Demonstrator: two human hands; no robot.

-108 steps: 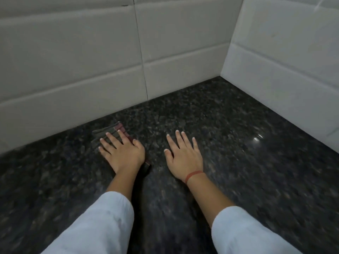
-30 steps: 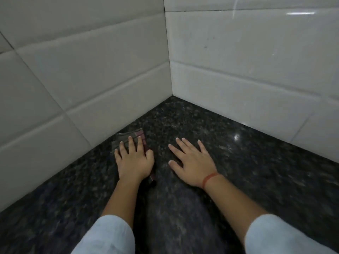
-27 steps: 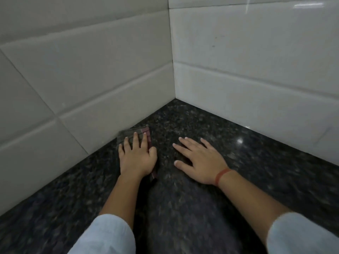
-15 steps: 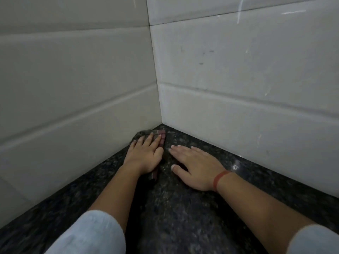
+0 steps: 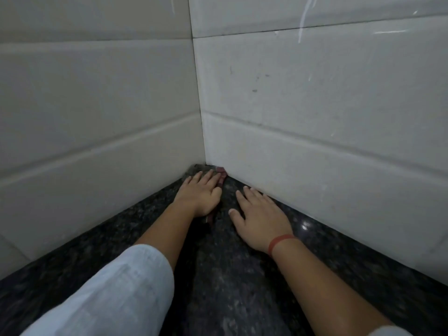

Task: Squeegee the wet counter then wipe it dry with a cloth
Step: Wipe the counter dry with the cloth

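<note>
From my head camera, the dark speckled stone surface [image 5: 237, 282] narrows into a corner of white tiled walls [image 5: 315, 132]. My left hand [image 5: 198, 192] presses the cloth [image 5: 220, 172] flat into that corner, fingers outstretched. My right hand [image 5: 260, 220] lies flat, open, empty, just beside it.

Two tiled walls are meeting in an inside corner [image 5: 203, 161] just beyond the point of contact. Left wall [image 5: 97, 93] and right wall [image 5: 315, 105] are both showing large off-white glossy tiles with horizontal grout lines. Right wall is carrying faint streaks and a few small dark specks. Light is glinting as one small bright spot [image 5: 305, 225] low, right of the contact point.
</note>
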